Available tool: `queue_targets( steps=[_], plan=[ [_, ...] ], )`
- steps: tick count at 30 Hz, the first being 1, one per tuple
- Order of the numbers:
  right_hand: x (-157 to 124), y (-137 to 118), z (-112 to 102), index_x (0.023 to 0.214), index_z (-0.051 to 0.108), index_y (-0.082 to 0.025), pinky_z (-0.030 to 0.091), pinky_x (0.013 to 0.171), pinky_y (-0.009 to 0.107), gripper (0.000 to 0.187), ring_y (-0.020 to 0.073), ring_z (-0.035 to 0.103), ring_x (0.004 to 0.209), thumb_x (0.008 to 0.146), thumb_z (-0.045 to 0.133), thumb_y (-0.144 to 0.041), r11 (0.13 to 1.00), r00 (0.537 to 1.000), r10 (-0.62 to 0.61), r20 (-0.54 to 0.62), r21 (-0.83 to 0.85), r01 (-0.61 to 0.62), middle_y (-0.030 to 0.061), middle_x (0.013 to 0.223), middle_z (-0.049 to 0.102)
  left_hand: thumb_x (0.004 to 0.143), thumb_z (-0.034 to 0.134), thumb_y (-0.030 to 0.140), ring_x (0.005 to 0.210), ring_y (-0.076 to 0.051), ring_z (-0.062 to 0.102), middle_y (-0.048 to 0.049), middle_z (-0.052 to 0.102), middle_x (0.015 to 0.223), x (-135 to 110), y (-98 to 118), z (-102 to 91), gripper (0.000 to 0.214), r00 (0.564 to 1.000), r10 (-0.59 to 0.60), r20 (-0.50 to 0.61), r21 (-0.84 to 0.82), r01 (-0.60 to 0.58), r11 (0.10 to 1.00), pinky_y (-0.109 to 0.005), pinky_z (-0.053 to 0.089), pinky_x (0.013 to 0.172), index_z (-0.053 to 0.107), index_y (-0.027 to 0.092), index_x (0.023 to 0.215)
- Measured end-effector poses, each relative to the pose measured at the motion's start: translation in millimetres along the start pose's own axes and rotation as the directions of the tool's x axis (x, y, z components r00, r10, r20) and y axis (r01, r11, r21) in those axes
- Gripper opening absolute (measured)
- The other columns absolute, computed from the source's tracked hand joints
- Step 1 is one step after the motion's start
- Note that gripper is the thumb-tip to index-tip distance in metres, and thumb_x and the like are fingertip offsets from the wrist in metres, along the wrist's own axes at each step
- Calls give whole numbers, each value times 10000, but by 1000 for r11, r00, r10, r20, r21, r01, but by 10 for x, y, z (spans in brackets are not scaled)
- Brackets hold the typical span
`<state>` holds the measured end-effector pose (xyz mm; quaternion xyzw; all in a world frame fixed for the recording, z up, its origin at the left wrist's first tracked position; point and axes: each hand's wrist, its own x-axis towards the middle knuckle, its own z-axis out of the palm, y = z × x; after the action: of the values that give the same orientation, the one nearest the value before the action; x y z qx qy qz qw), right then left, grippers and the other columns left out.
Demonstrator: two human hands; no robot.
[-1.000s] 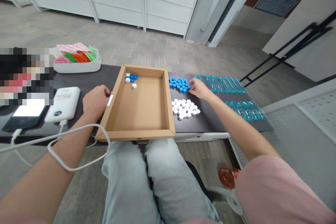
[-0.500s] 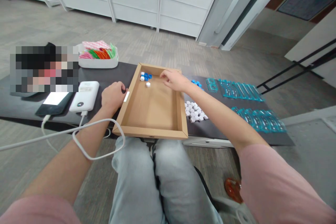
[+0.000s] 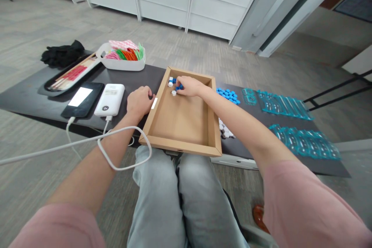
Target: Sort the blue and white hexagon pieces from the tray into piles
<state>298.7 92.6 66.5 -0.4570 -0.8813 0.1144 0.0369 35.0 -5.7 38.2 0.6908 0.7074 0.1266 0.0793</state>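
Inside the shallow cardboard box [image 3: 181, 149], my right hand [image 3: 189, 86] reaches toward the back left, its fingers closed at a blue hexagonal piece [image 3: 178, 88]; the fingertips are partly hidden. Beside them lie a white hexagonal piece [image 3: 173, 93] and a small group of blue and white pieces [image 3: 171, 81]. My left hand [image 3: 140, 101] is curled on the table against the box's left wall, close to a white label [image 3: 154, 103]. Whatever its fingers hold, if anything, does not show.
Right of the box are blue pieces [image 3: 229, 95], white pieces [image 3: 226, 130] and clear teal plastic parts [image 3: 286, 104]. On the left stand a power bank [image 3: 109, 100], a phone [image 3: 83, 99], a black tray [image 3: 54, 92] and a white basket [image 3: 124, 65]. A white cable [image 3: 87, 139] crosses my left forearm.
My right hand has moved left within the box onto the blue pieces. My left hand stays curled beside the box. The view has shifted, so everything on the table appears further right.
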Motion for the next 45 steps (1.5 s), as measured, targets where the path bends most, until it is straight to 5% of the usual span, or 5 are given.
queue_targets(
  steps=[14,23,27,37,45],
  plan=[
    [-1296,910,-460,1282,774,-267,582,819,347,462,204,682,865,943,912,-550,838,938,180,-297,546,12,20,1039,778,1109,608,368,1272,-385,807,-176,837,1379,-12,14,-24,285,1000,-2,17,39,1,999,-448,599,1035,818,234,1247],
    [-2453,1920,-496,977,754,-257,627,859,392,317,228,739,817,789,970,-396,781,775,552,-307,516,-352,31,876,809,1141,571,402,1267,-361,789,-181,822,1410,-26,68,-98,346,997,-27,69,108,20,994,-417,580,990,802,199,1302],
    [-2517,2057,-372,930,756,-257,648,946,424,179,272,825,887,808,884,-288,813,780,567,-266,337,-476,44,890,853,1165,513,360,1255,-342,777,-181,812,1453,-15,50,-101,362,995,-28,94,151,14,988,-390,533,930,772,177,1340],
    [-2382,2193,-310,982,843,-272,640,1164,484,112,347,894,1214,892,876,-330,902,895,428,-130,126,-413,80,1182,952,1144,540,320,1214,-323,766,-137,815,1385,25,8,-64,276,995,-60,79,129,50,990,-367,462,854,763,219,1271],
    [-2255,1816,-527,1037,855,-248,649,1091,469,131,321,859,1076,953,767,-295,945,893,322,-315,172,-279,96,1096,921,1138,559,341,1139,-307,754,-142,823,1371,34,-22,-38,297,997,-47,68,125,39,991,-361,464,845,784,208,1280]
  ],
)
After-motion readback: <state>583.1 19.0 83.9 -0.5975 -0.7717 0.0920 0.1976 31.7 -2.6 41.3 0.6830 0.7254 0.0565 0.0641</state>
